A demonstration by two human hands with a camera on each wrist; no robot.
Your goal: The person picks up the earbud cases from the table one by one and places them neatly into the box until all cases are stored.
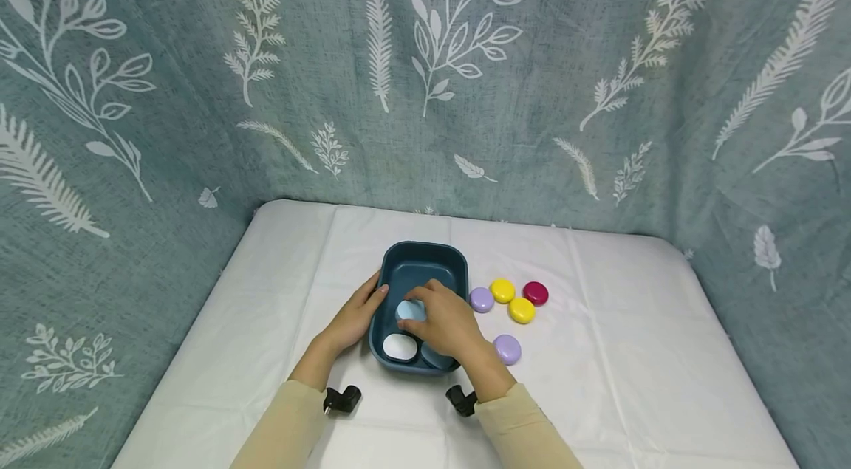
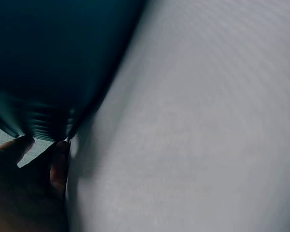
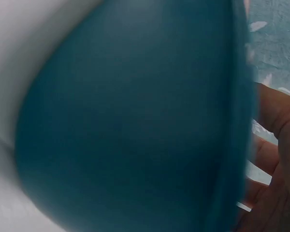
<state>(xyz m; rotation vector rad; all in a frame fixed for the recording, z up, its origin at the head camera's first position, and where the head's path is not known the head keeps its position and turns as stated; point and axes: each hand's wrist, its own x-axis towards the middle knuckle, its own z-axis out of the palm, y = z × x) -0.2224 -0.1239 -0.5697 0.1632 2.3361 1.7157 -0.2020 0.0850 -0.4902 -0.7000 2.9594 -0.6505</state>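
A dark teal rectangular container [image 1: 425, 251] sits on the table. My left hand [image 1: 352, 317] holds its left side, thumb at the rim and fingers along the outer wall. Inside the container, my right hand [image 1: 448, 317] pinches a light blue round disc [image 1: 410, 310] between thumb and fingers. A white disc [image 1: 400, 346] lies at the container's near left corner. Beside it is a grey-blue disc [image 1: 433, 357], partly hidden by the right hand. The right wrist view is mostly filled by the container's outer wall [image 3: 135, 116], which hides what the fingers hold.
Right of the container lie two lilac discs [image 1: 507, 349], two yellow discs [image 1: 521, 310] and a dark red disc [image 1: 535, 293]. A white cloth [image 1: 638, 365] covers the table. Patterned green-grey curtains [image 1: 399, 144] stand behind and at both sides.
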